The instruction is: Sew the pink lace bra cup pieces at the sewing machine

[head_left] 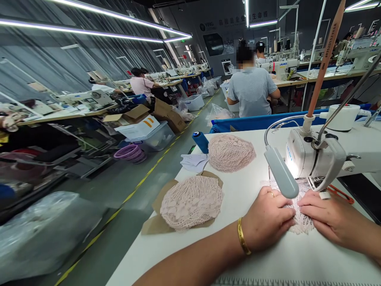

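Observation:
Under the head of a white sewing machine (302, 153) lies a small piece of pale pink lace (301, 223). My left hand (268, 218) grips the lace from the left, fingers curled and thumb on its edge. From the right, my right hand (336, 216) presses and holds the same lace close to the presser foot. A grey lamp (281, 171) lights the sewing spot and hides part of the needle area. To the left are two stacks of lace pieces, a nearer one (192, 202) on brown card and a farther one (231, 153).
A blue thread cone (200, 142) and white papers (194, 162) sit at the white table's left edge. Orange-handled scissors (341, 194) and a black phone-like object (361, 194) lie right of the machine. Co-workers sit at other machines beyond; a purple basket (130, 153) stands across the aisle.

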A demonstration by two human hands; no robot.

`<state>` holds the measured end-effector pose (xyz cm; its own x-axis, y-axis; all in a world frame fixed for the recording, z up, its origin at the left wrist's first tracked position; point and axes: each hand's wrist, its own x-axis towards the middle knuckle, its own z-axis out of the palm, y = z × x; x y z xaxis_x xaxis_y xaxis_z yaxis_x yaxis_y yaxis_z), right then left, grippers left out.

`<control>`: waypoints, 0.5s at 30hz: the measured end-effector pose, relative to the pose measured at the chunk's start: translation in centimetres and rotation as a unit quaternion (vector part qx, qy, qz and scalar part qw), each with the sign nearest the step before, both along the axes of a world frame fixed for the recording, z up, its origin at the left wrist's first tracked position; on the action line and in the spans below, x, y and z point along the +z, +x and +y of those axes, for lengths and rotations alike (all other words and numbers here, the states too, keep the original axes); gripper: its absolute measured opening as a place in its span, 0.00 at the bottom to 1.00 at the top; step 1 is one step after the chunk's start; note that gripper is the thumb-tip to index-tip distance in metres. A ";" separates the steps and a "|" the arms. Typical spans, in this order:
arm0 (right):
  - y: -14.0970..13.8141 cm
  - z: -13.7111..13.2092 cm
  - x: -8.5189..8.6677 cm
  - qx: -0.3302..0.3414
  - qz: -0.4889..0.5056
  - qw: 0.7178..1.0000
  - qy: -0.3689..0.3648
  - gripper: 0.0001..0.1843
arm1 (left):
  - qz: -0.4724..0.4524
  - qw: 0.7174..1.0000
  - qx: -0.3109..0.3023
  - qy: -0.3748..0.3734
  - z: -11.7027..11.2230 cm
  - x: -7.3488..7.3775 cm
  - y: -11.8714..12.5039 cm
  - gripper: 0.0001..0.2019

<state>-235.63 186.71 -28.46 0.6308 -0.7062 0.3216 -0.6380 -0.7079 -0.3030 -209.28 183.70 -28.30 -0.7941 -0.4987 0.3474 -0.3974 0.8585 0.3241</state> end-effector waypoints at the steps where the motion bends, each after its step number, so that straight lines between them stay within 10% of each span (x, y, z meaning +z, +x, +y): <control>1: 0.0 0.0 0.0 0.000 0.005 1.000 0.003 0.20 | -0.001 1.000 0.003 -0.003 -0.1 -0.1 0.0 0.08; 15: -0.7 -0.5 -2.2 -0.074 0.036 0.994 -0.067 0.21 | 0.004 0.998 0.033 -0.044 -2.0 0.1 0.0 0.10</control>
